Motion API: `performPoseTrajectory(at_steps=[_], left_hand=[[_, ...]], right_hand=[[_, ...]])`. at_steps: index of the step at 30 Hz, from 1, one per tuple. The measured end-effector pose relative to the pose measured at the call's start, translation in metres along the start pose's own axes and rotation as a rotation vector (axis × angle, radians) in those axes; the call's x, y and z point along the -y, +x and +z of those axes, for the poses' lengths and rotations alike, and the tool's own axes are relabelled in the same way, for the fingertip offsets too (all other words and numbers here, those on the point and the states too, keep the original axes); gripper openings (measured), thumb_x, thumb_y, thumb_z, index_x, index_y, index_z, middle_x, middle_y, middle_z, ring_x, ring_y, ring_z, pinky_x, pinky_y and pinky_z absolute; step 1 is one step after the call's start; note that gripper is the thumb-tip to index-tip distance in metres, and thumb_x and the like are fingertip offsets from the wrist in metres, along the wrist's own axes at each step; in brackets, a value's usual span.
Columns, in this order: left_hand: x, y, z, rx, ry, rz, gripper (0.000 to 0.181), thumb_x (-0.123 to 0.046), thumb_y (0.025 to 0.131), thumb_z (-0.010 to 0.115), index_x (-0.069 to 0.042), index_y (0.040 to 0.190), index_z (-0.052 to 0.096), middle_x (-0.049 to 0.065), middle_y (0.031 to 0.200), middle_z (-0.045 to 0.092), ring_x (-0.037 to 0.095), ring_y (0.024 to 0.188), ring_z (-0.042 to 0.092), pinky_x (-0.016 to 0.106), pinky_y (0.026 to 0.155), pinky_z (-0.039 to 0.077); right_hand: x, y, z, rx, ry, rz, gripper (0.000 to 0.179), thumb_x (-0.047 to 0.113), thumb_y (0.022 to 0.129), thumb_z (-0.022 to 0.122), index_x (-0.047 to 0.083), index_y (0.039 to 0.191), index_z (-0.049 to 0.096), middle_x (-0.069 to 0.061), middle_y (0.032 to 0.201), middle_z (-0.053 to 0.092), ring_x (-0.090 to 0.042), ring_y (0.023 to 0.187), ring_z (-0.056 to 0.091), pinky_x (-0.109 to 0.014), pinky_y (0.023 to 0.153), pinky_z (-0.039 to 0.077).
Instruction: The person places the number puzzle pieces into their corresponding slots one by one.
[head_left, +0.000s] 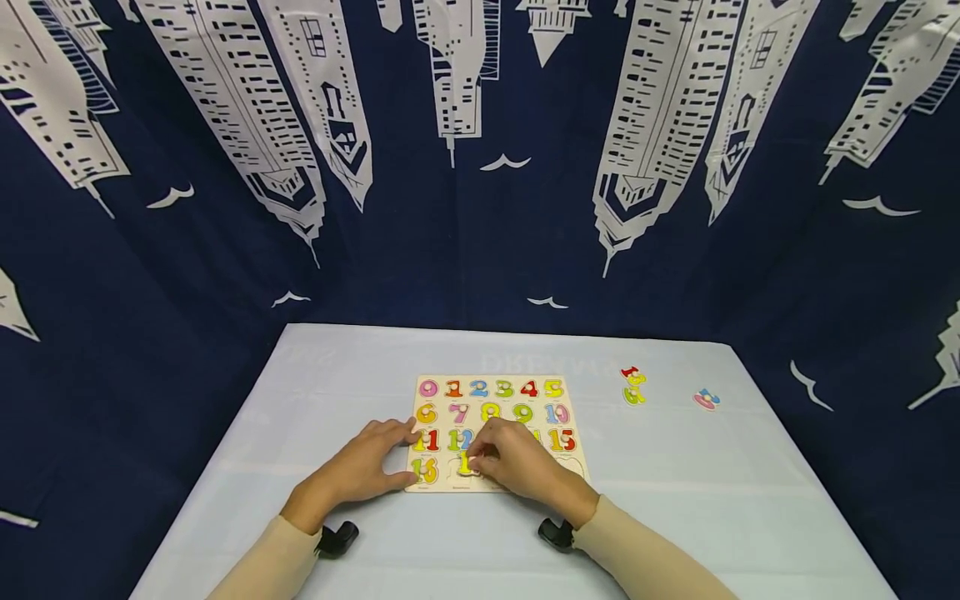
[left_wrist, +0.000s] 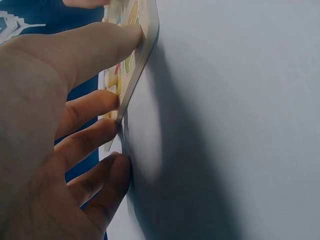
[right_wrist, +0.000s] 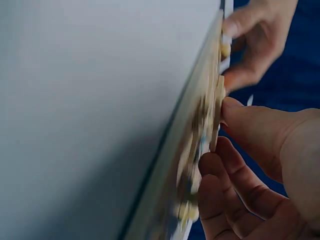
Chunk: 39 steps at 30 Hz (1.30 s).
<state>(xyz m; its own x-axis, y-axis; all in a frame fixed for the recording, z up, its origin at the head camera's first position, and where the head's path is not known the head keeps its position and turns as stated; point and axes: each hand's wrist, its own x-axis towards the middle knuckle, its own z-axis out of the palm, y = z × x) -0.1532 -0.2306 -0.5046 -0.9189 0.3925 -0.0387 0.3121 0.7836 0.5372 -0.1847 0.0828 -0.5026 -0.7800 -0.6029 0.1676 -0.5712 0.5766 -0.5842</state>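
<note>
A wooden number puzzle board [head_left: 446, 487] lies on the white table, with coloured, knobbed numerals in its rows. My right hand [head_left: 517, 460] pinches a number piece [head_left: 465, 464] between thumb and fingers over the bottom row; its yellow 1 shows, and the rest is hidden behind the hand. Seen edge-on in the right wrist view, the piece [right_wrist: 217, 117] stands close over the board's face. At the board's left edge rests my left hand [head_left: 366, 460], fingers spread, its thumb [left_wrist: 107, 45] touching the near corner in the left wrist view.
Right of the board lie several loose number pieces: a red-and-yellow one [head_left: 633, 377], a yellow-green one [head_left: 633, 395] just below it, and a blue-and-pink one [head_left: 706, 399] farther right. Behind the table [head_left: 360, 358] hangs a dark blue cloth [head_left: 465, 242] printed with white buildings.
</note>
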Motion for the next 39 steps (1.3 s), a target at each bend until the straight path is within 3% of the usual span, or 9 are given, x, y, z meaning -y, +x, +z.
performPoseTrajectory(at_steps=[6, 15, 26, 32, 39], left_hand=[[0.002, 0.001, 0.001, 0.002, 0.004, 0.014, 0.069, -0.038, 0.097, 0.096, -0.012, 0.157, 0.072, 0.009, 0.173, 0.065, 0.037, 0.152, 0.061, 0.064, 0.134, 0.049], [0.001, 0.001, -0.001, 0.005, -0.008, -0.032, 0.069, -0.037, 0.097, 0.096, -0.013, 0.158, 0.072, 0.008, 0.171, 0.066, 0.035, 0.155, 0.059, 0.064, 0.136, 0.046], [0.003, 0.001, 0.003, 0.009, -0.012, -0.006, 0.069, -0.037, 0.098, 0.095, -0.013, 0.158, 0.071, 0.007, 0.166, 0.070, 0.033, 0.150, 0.061, 0.064, 0.134, 0.048], [0.002, 0.001, 0.004, 0.006, -0.009, -0.018, 0.071, -0.037, 0.098, 0.095, -0.012, 0.159, 0.070, 0.006, 0.166, 0.069, 0.032, 0.150, 0.061, 0.064, 0.134, 0.048], [0.003, 0.001, 0.003, -0.001, 0.013, -0.026, 0.075, -0.038, 0.097, 0.096, -0.012, 0.162, 0.068, 0.006, 0.165, 0.071, 0.032, 0.152, 0.060, 0.064, 0.136, 0.047]], right_hand=[[0.009, 0.002, 0.010, 0.049, 0.006, -0.009, 0.004, 0.014, 0.104, 0.090, 0.012, 0.108, 0.090, 0.003, 0.106, 0.080, -0.002, 0.096, 0.066, -0.024, 0.089, 0.060], [0.014, 0.007, 0.014, 0.037, 0.008, -0.028, 0.004, 0.010, 0.103, 0.091, 0.009, 0.107, 0.090, 0.000, 0.106, 0.080, -0.009, 0.099, 0.073, -0.024, 0.087, 0.063], [0.009, 0.003, 0.011, 0.048, 0.072, 0.013, 0.009, 0.015, 0.104, 0.090, 0.013, 0.113, 0.089, 0.002, 0.110, 0.080, -0.003, 0.097, 0.071, -0.024, 0.088, 0.063], [-0.007, -0.003, -0.004, -0.023, 0.056, 0.006, 0.013, 0.020, 0.102, 0.093, 0.014, 0.113, 0.090, 0.002, 0.108, 0.080, -0.009, 0.094, 0.070, -0.026, 0.087, 0.061], [-0.036, -0.010, -0.038, -0.121, 0.039, 0.075, 0.021, 0.016, 0.099, 0.095, 0.013, 0.119, 0.090, -0.001, 0.115, 0.082, -0.020, 0.098, 0.074, -0.031, 0.088, 0.062]])
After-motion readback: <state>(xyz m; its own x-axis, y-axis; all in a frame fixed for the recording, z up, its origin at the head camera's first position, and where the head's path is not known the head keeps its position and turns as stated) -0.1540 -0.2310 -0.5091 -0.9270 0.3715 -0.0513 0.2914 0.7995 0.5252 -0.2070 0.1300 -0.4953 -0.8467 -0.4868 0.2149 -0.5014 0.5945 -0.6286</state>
